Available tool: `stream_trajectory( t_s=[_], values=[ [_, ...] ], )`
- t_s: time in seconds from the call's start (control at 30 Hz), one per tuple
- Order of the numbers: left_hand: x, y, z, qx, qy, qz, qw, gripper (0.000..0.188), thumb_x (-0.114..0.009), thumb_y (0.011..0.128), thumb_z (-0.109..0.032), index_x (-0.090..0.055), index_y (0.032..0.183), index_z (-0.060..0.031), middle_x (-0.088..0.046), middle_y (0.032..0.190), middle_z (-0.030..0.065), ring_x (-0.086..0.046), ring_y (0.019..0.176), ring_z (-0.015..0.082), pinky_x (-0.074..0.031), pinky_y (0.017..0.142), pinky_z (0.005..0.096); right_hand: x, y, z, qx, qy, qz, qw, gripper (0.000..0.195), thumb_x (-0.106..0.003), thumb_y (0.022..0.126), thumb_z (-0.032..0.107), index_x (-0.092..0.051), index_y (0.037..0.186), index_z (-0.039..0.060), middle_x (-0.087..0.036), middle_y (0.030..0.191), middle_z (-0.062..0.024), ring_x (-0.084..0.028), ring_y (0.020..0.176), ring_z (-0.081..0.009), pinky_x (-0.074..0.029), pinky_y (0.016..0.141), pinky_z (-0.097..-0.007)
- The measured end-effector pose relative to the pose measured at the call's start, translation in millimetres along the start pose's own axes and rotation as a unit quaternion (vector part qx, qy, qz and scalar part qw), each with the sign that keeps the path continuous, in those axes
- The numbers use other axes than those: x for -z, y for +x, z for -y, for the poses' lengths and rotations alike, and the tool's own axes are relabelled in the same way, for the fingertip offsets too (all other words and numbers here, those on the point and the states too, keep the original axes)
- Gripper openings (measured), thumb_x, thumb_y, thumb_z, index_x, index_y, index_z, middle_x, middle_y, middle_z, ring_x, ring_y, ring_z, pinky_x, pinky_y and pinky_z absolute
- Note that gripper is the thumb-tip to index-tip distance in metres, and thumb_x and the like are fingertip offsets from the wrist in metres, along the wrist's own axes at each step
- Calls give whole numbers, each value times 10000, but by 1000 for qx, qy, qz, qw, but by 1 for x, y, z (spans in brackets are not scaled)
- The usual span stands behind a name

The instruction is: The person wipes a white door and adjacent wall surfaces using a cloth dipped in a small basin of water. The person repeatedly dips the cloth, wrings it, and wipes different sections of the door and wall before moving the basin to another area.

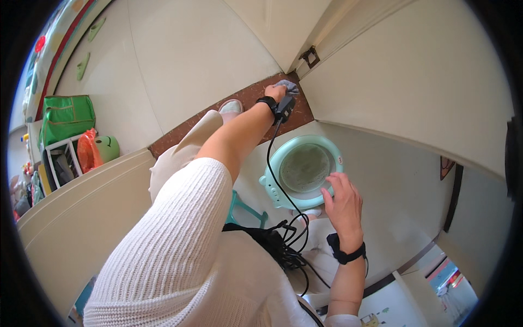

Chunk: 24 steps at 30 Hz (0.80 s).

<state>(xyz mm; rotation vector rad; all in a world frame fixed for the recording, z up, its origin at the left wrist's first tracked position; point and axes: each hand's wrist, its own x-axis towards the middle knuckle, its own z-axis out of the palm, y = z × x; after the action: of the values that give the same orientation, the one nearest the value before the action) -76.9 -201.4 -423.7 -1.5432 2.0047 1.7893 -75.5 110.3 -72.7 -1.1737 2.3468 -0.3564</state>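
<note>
My left hand (276, 93) reaches far forward and presses a bluish-grey cloth (288, 86) onto a reddish-brown stone door sill (261, 92), close to the corner at the door frame. A black device with a cable is strapped to that wrist. My right hand (344, 200) holds nothing; its fingers are apart and bent over the near right rim of a mint-green plastic basin (316, 141). Whether they touch the rim I cannot tell. Cloudy, foamy water (305, 167) lies in the basin, which stands on the pale floor.
A white door (408, 77) bounds the right side, and a cream door panel (90, 204) the left. A teal stool (251, 210) is partly under me. Black cables (292, 245) hang across my lap and past the basin. Beyond the sill are a green bag (68, 116) and green slippers (83, 66).
</note>
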Motion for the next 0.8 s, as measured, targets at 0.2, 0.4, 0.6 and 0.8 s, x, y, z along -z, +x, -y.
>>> stream_trajectory(
  t_s=[0.2,0.4,0.6,0.8],
  values=[
    [-47,18,-9,74,-308,-5,949,232,-643,906,-218,-721,957,-5,-720,858,110,-686,720,193,-526,652,339,-7,5,1,-31,0,25,999,283,-722,816,96,-618,1075,44,-623,1118,-113,-620,988,-358,-507,834,-455],
    [-54,58,-30,160,-250,-71,952,257,-671,907,-248,-725,958,-2,-722,922,130,-682,807,202,-506,682,348,-20,0,-13,-59,2,60,996,289,-719,815,90,-610,1078,41,-628,1094,-120,-618,981,-358,-505,829,-453],
    [-50,31,-56,145,-554,-21,820,228,-564,929,-30,-581,1157,-24,-646,1077,121,-625,919,265,-517,800,355,-21,7,-13,-70,12,79,994,277,-710,823,88,-602,1074,40,-627,1079,-125,-616,970,-357,-504,828,-452],
    [-36,5,-82,92,-670,-16,737,358,-519,879,144,-575,1186,-31,-638,1143,122,-606,1043,228,-487,955,338,-12,10,-9,-46,26,61,997,274,-710,815,63,-608,1068,33,-643,1085,-129,-624,963,-364,-508,811,-442]
  ],
)
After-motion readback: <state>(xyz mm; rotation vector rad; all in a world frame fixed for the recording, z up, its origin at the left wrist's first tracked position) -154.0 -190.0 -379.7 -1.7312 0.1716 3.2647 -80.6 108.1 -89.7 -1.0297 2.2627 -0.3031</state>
